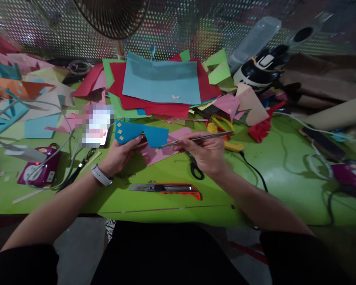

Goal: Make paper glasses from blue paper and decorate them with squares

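My left hand (121, 154) is closed on a piece of blue paper (133, 130), gripping its lower edge. Small pale diamond-shaped bits (120, 131) sit in a column at the paper's left end, and its right part has a notch. In my closed right hand (206, 152) are long, thin metal tweezers (201, 137), whose tip meets or nearly meets the blue paper's lower right part. Pink paper (154, 155) lies beneath both hands. Under my right hand, scissors with a black handle (196, 170) are partly hidden. A box cutter (166, 188) with an orange-red edge lies in front.
Stacked coloured sheets (163, 81) lie behind my hands, below a fan (112, 18). A phone (97, 128) and a purple device with cables (43, 166) are at the left. Yellow-handled pliers (222, 122), a red scrap (259, 128) and a dark bottle (255, 71) are at the right.
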Action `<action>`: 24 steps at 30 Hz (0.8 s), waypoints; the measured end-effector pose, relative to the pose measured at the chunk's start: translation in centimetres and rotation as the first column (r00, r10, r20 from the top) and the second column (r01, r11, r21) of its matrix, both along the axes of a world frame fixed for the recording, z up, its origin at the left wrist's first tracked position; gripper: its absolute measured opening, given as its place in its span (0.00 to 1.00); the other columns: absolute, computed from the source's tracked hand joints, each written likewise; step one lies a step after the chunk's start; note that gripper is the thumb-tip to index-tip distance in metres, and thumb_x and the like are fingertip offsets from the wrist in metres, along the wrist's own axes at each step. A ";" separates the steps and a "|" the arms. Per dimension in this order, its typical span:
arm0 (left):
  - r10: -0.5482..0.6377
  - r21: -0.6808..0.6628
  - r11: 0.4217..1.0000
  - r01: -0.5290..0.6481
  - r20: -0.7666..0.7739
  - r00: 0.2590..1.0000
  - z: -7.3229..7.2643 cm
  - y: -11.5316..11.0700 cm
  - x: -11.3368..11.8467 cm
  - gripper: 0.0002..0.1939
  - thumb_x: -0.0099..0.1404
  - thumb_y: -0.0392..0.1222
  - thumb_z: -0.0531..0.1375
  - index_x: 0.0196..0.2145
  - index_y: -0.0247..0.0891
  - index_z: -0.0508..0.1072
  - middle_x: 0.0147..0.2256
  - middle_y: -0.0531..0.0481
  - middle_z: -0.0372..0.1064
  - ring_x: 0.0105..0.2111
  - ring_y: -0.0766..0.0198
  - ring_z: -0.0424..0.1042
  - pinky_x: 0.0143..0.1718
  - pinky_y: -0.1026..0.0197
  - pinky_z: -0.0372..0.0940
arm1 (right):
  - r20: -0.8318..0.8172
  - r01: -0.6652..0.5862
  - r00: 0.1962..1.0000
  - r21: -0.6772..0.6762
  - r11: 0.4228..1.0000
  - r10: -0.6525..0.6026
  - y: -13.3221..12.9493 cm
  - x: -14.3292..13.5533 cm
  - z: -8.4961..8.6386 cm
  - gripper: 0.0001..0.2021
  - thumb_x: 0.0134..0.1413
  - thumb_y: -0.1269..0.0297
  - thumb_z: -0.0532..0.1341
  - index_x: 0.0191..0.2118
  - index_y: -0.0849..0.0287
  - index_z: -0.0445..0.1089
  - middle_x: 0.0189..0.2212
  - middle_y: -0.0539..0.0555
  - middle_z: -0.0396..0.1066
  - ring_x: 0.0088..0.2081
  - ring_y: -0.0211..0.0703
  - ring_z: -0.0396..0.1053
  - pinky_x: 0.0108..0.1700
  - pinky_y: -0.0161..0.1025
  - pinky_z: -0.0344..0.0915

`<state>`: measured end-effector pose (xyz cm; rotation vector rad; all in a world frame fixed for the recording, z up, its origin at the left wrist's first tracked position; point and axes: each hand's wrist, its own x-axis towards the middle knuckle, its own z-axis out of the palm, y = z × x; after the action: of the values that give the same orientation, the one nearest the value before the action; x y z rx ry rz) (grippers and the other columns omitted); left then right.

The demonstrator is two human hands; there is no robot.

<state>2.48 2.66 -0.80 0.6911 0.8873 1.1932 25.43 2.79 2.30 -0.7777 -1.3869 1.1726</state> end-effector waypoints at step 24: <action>-0.016 0.065 0.998 0.022 -0.097 0.995 0.4 -0.6 0.4 0.13 0.57 0.43 0.73 0.39 0.37 0.81 0.45 0.43 0.80 0.50 0.46 0.77 0.58 0.40 0.69 | 0.165 0.108 0.974 0.259 0.960 -0.154 2.8 -1.7 0.6 0.08 0.54 0.55 0.71 0.31 0.53 0.80 0.27 0.47 0.79 0.28 0.39 0.77 0.31 0.37 0.77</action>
<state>2.93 2.05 -0.39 0.8142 0.9228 1.1840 23.77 5.59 2.95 -0.7995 -1.5740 0.8194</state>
